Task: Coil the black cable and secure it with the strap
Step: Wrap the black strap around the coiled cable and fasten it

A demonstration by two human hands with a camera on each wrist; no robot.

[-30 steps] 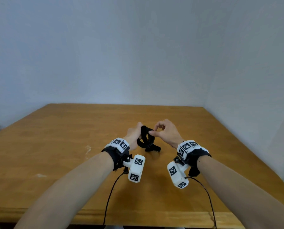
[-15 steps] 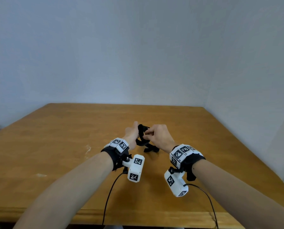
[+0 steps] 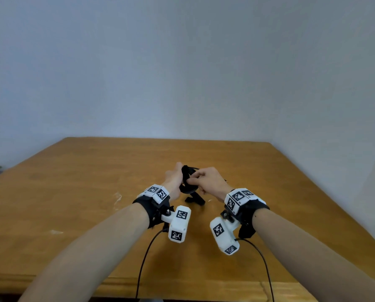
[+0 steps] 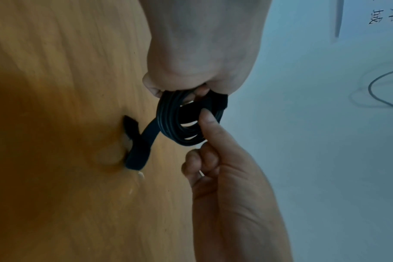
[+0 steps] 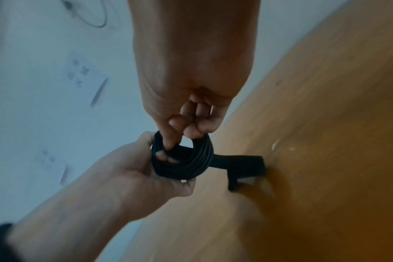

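Coiled black cable (image 3: 187, 182) between both hands, strap (image 4: 144, 140) trailing onto table (image 3: 73, 192)

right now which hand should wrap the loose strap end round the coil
Right hand: its fingers already pinch the flat black strap at the coiled black cable, which the left hand grips.

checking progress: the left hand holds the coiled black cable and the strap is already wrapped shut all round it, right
Not quite. The left hand does hold the coiled black cable, but the strap is not wrapped shut: the right wrist view shows its free end trailing onto the table.
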